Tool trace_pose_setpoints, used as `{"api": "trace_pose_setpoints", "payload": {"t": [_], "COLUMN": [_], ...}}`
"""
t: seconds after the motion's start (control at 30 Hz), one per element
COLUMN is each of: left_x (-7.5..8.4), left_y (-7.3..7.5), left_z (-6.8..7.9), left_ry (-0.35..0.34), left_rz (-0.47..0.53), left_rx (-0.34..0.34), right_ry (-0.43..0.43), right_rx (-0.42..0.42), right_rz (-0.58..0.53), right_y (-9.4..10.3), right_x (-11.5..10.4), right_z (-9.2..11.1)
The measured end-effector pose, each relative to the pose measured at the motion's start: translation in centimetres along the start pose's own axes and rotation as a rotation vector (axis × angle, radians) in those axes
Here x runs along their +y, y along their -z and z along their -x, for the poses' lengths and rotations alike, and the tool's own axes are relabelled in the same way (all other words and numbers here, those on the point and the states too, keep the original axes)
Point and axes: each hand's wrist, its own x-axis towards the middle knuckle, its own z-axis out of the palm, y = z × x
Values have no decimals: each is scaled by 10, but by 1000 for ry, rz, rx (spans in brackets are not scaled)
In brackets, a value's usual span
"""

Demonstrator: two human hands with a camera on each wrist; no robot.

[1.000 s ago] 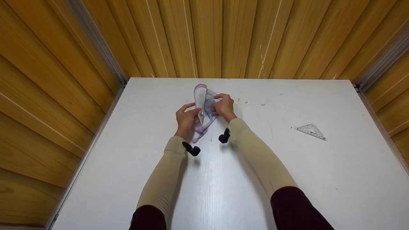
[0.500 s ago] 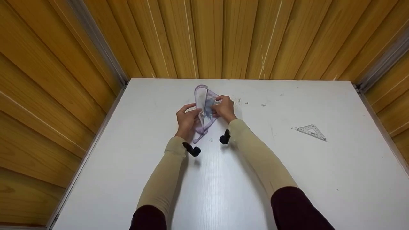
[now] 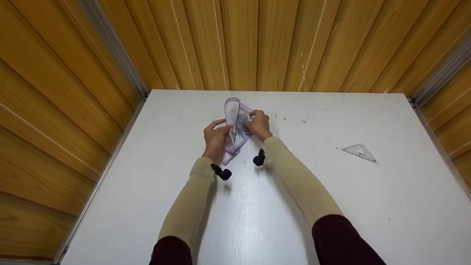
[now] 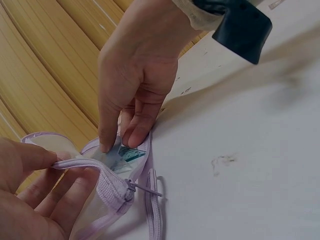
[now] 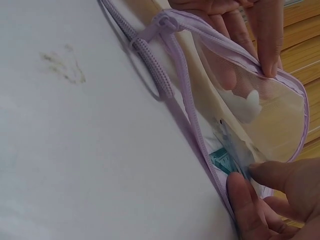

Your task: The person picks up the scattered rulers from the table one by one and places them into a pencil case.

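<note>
A lilac-edged mesh zip pouch (image 3: 232,110) stands unzipped near the far side of the table. My left hand (image 3: 215,138) pinches the zipped edge of its mouth between thumb and fingers, drawing that side away from the other. In the left wrist view my right hand (image 4: 140,85) reaches down into the opening. There its thumb and fingers pinch a flat, see-through bluish piece (image 4: 112,157), whose kind cannot be told. A green printed item (image 5: 223,160) lies beside it in the pouch. The zip pull (image 5: 150,31) hangs at the near end of the mouth.
A clear triangular set square (image 3: 360,151) lies on the white table (image 3: 331,198) to the right. Small dark marks dot the tabletop beyond my right hand. Wood-look panels (image 3: 239,44) rise behind the table and at both sides.
Almost nothing differs. Both hands keep their holds on the pouch and the bluish piece; the head view has shifted very slightly.
</note>
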Motion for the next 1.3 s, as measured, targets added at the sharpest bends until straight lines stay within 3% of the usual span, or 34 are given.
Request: {"api": "trace_pose_setpoints", "payload": {"t": [0.13, 0.53, 0.8, 1.0, 1.17, 1.3], "left_x": [0, 4, 5, 6, 5, 4], "left_y": [0, 1, 1, 0, 0, 0], "left_z": [1, 1, 1, 1, 2, 3], "left_ry": [-3, 47, 73, 67, 74, 67], "left_rz": [10, 22, 20, 81, 135, 99], "left_rx": [-19, -22, -18, -26, -42, -32], "right_ry": [1, -41, 47, 126, 135, 125], "right_rx": [4, 6, 9, 10, -20, -45], "right_rz": [24, -60, -75, -110, -157, -159], "right_y": [2, 12, 18, 20, 21, 22], "right_x": [0, -2, -3, -1, 2, 5], "right_z": [0, 4, 9, 11, 11, 11]}}
